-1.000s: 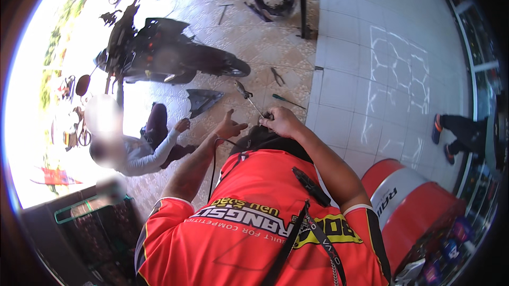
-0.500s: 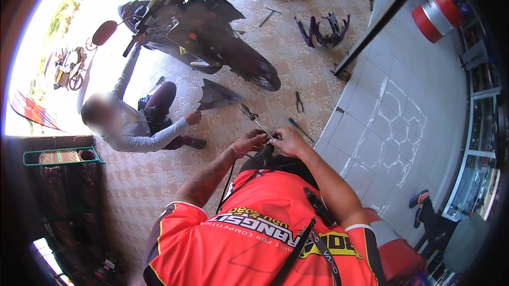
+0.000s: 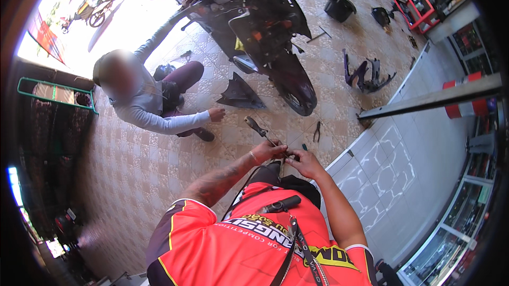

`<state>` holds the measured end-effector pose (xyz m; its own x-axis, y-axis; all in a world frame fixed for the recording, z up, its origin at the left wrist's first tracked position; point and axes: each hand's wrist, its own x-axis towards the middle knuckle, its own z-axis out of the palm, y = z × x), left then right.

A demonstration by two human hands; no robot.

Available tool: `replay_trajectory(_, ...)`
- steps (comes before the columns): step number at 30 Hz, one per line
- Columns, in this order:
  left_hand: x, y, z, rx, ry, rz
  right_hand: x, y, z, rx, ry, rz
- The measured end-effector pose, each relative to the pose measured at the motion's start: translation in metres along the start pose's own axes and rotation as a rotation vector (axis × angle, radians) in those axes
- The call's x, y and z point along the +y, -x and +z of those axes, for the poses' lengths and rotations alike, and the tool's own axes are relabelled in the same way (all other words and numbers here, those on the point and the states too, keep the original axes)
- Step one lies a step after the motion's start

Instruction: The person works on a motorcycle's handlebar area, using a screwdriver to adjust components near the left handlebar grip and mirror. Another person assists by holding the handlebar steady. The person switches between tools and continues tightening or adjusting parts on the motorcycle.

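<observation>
My left hand (image 3: 269, 151) is closed, its fingers around the shaft of a screwdriver (image 3: 255, 126) whose handle points away from me. Close beside it, my right hand (image 3: 306, 163) is pinched, with its fingertips near the left ones. Something small and dark sits between the two hands; its kind is hidden by the fingers. On the tiles beyond lie pliers (image 3: 317, 131). A green-handled tool (image 3: 305, 147) shows just past my right hand, partly hidden.
A partly stripped motorcycle (image 3: 265, 36) stands ahead, with a dark triangular panel (image 3: 241, 93) on the floor beside it. A person in a grey top (image 3: 151, 113) crouches at left, one hand on the handlebar. Right are a fairing piece (image 3: 368, 74), a metal post (image 3: 429, 98) and glass cabinets (image 3: 450, 233).
My view has turned, so the motorcycle and floor items appear farther right. Both hands stay close together; the left fingers now cover more of the screwdriver shaft.
</observation>
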<state>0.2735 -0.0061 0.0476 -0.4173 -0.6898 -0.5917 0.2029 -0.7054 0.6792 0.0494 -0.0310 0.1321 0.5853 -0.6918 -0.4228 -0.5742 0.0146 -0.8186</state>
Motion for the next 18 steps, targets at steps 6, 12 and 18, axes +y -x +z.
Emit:
replay_trajectory(6, -0.001, -0.007, -0.009, -0.048, 0.025, 0.075, 0.054, 0.031, -0.01, 0.135, -0.008, 0.279)
replay_trajectory(12, -0.016, -0.008, -0.028, -0.006, 0.077, 0.074, 0.22, 0.173, -0.004, 0.559, -0.283, 0.817)
replay_trajectory(18, -0.01, -0.007, -0.037, 0.082, -0.08, -0.028, 0.275, 0.341, 0.044, 0.68, -0.659, 1.264)
